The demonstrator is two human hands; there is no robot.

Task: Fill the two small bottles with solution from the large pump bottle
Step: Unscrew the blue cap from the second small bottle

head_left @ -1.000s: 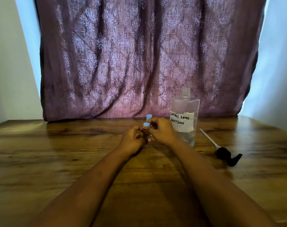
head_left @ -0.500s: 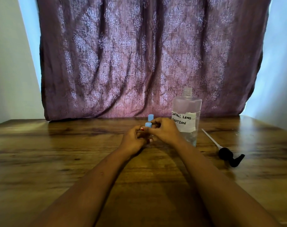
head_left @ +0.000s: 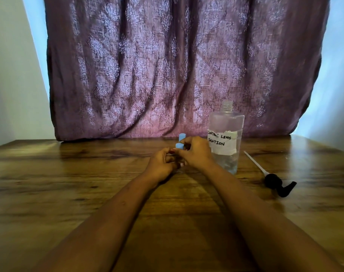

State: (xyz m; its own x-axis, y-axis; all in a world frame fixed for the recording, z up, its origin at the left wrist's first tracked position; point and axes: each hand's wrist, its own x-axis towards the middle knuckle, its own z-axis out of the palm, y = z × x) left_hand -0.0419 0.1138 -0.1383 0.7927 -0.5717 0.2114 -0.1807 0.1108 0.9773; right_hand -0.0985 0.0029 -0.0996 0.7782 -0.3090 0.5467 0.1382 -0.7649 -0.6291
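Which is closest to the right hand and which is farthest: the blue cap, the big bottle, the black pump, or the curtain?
From the right hand, in the head view:
1. Nearer blue cap: at its fingertips.
2. Big bottle: just to its right, partly behind the hand.
3. Black pump: lying on the table farther right.
4. Curtain: hanging at the back.

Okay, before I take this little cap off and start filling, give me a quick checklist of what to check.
1. Large bottle open, pump off: ok.
2. Large bottle upright with solution inside: ok.
3. Pump lying clear on the table: ok.
4. Near small bottle's blue cap gripped by right hand: ok.
5. Bottle body steadied by left hand: cannot tell, hidden.
6. Second blue cap behind, still on: ok.
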